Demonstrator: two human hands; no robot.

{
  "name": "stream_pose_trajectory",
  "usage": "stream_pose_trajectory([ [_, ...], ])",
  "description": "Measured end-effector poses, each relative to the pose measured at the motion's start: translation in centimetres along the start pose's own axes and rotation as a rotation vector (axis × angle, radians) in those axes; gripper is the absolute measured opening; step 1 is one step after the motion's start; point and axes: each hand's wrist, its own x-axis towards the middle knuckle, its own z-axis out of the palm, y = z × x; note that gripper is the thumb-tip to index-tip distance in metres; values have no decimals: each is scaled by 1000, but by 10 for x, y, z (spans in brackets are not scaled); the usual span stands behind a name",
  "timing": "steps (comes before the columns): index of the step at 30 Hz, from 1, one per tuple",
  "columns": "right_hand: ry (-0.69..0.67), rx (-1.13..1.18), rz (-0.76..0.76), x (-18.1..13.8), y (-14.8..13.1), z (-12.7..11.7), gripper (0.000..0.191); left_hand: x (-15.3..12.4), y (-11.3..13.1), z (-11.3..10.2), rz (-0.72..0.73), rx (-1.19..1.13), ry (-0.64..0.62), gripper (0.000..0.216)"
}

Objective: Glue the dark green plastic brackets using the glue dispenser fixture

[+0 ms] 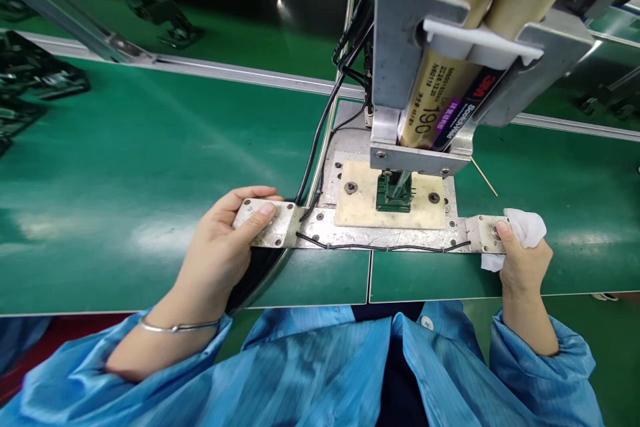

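Note:
My left hand rests on the left metal tab of a fixture, thumb pressed on top and fingers curled round its edge. My right hand presses its thumb on the button of the right metal tab while clutching a white wipe. Between them a beige plate carries a small green part. The dispenser head with two tan adhesive cartridges stands directly over that part.
A green mat covers the bench. Black cables run from the dispenser down to the fixture, one wire along its front edge. A thin wooden stick lies right of the plate. Dark parts sit far left. Blue sleeves fill the foreground.

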Motion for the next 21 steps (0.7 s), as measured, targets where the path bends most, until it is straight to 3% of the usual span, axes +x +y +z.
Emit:
stream_pose_trajectory([
  [21,-4,0,9,1,4,0,59,4,-2,-2,-17,14,-8,45],
])
